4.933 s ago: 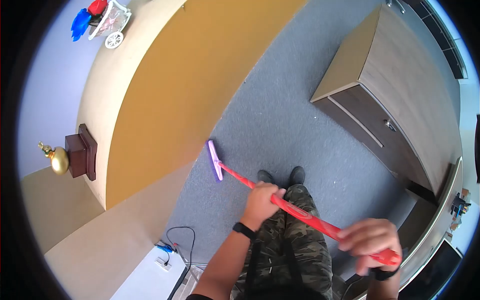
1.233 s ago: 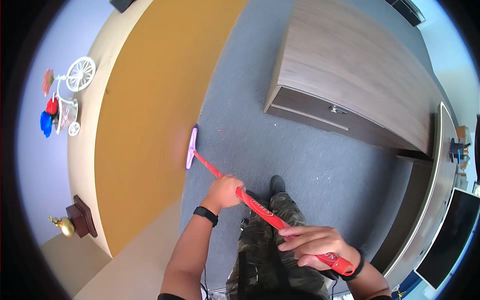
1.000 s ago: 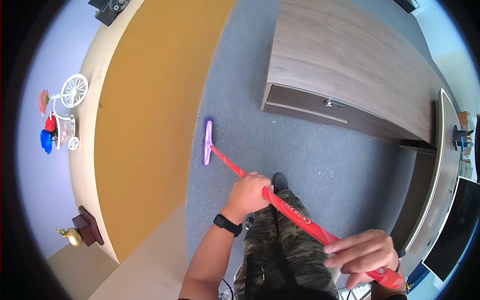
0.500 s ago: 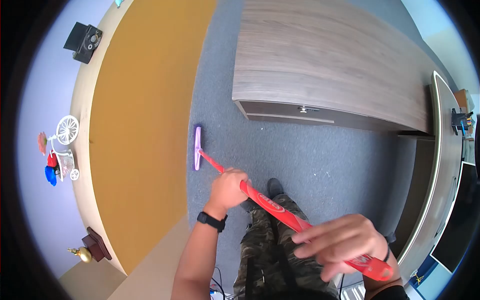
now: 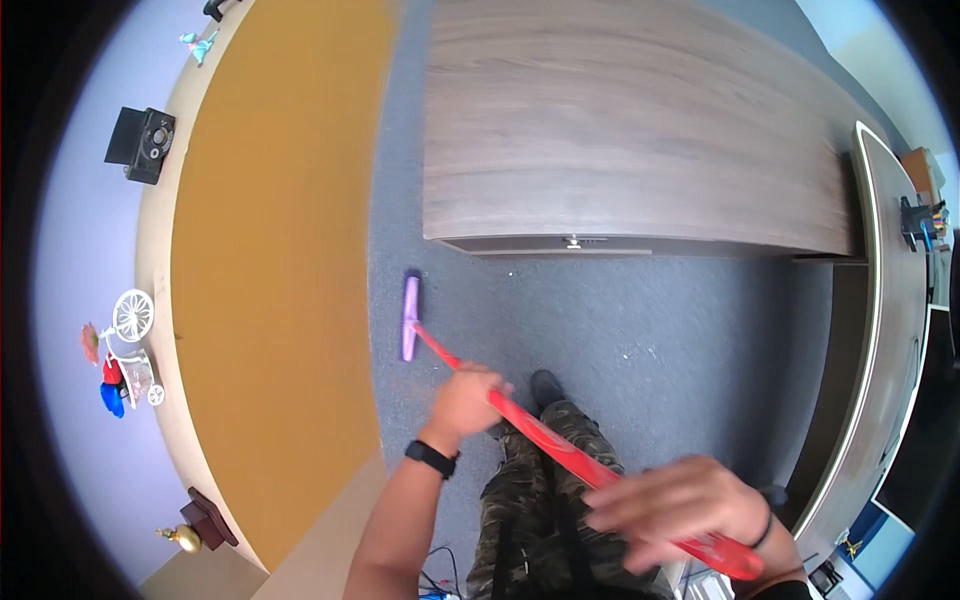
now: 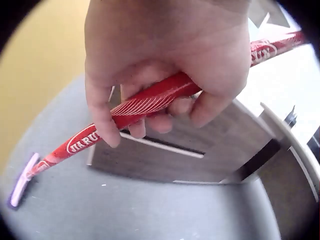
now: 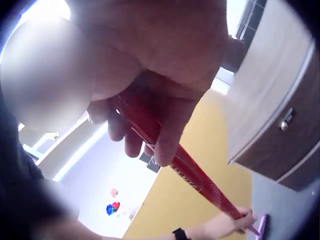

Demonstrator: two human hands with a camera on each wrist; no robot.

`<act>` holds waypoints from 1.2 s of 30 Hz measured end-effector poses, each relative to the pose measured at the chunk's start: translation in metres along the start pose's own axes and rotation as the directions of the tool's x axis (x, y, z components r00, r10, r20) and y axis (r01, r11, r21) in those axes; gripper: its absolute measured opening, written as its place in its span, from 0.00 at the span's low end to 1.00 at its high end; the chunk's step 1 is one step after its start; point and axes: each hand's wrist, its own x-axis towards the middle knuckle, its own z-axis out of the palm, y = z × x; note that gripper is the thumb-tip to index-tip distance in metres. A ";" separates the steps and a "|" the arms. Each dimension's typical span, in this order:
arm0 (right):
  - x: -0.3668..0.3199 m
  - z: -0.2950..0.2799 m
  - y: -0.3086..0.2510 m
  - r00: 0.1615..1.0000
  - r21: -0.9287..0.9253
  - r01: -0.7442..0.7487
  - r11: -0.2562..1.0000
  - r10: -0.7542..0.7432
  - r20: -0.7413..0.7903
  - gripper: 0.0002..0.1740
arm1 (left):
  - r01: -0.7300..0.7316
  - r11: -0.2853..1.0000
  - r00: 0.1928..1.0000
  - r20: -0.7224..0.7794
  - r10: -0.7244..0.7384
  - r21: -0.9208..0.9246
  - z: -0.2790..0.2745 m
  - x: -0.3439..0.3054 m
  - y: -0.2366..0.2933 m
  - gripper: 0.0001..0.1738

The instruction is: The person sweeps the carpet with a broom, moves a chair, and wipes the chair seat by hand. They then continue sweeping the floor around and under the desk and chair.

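A broom with a red handle (image 5: pixel 560 449) and a purple head (image 5: pixel 411 318) slants across the head view, its bristles on the grey carpet near the ochre wall panel. My left hand (image 5: pixel 467 402) grips the handle partway down; in the left wrist view its fingers (image 6: pixel 103 122) curl round the red shaft, which bears white lettering. Near the top end, my right hand (image 5: pixel 690 510) holds the handle, blurred in the head view. The right wrist view shows that hand's fingers (image 7: pixel 172 132) wrapped round the shaft, with the left hand farther down it.
A wood-grain cabinet (image 5: pixel 640 130) with a lock stands ahead, close to the ochre panel (image 5: pixel 270 250). On the left ledge are a white tricycle planter (image 5: pixel 133 316), an old camera (image 5: pixel 150 146) and a gold ornament (image 5: pixel 183 540). A desk edge (image 5: pixel 868 350) runs along the right.
The head view has swung round, so the cabinet now sits farther left and lower. The broom head has shifted away from the ochre panel since half a second ago. Both hands stay on the handle.
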 end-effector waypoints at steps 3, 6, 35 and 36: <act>-0.023 -0.012 -0.007 0.990 0.008 0.138 0.990 -0.138 0.006 0.11 | 0.008 0.999 0.997 -0.076 -0.012 -0.053 -0.019 0.004 0.036 0.12; -0.004 -0.009 0.009 0.993 0.067 0.101 0.993 -0.097 -0.065 0.08 | 0.031 0.998 0.982 -0.187 -0.039 -0.048 -0.028 0.011 0.006 0.11; -0.065 0.094 0.009 0.924 -0.172 -0.252 0.952 0.184 -0.336 0.05 | -0.167 0.983 0.986 0.000 0.167 -0.071 0.097 -0.024 -0.014 0.17; -0.077 0.102 -0.008 0.866 -0.115 -0.256 0.960 0.175 -0.468 0.06 | -0.194 0.978 0.981 0.001 0.194 -0.084 0.094 -0.027 0.007 0.17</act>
